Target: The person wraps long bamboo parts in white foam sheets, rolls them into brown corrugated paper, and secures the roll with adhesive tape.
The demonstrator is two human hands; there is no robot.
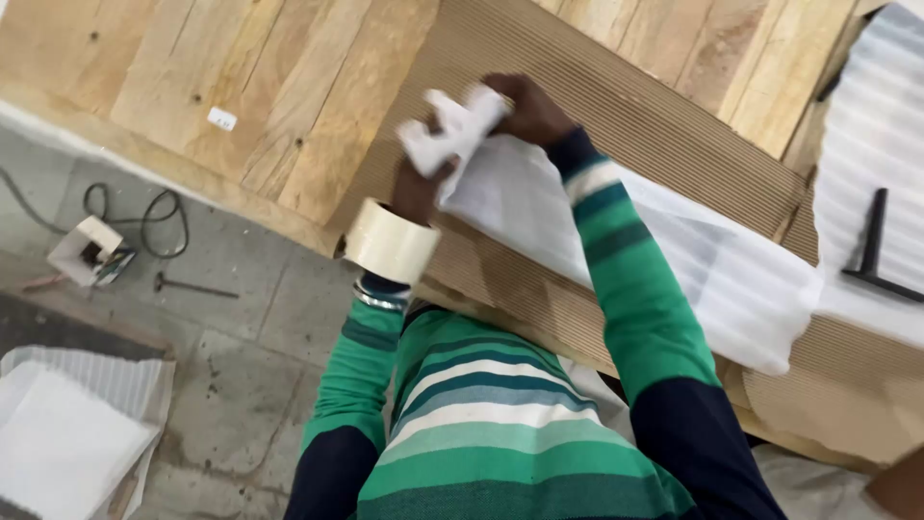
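Both hands are up on a wooden surface (289,87) made of rough planks, working a crumpled white wad of foam wrap (452,130). The right hand (529,108) is closed around the top end of that wad, and the left hand (416,190) pinches it from below, so the thing is held between the two, just above a sheet of brown corrugated cardboard (616,106). The wad is motion-blurred, so I can't tell exactly how it's folded.

A roll of clear packing tape (391,241) sits around the left wrist like a bangle (there are actual metal bangles (378,296) just behind it too). Under the hands, a bigger sheet of white foam wrap (674,260) lies spread over the cardboard and runs off toward the right.

Sleeves are green with white and teal stripes, going dark navy higher up the arms.

Far right, a black T-shaped tool (871,250) lies on another white ribbed foam sheet (871,125). Down on the concrete floor (241,327) at left: a small open cardboard box (87,248), a loop of black cable (144,217), a hammer (192,286), and more white foam sheets (67,433) stacked in the bottom corner.
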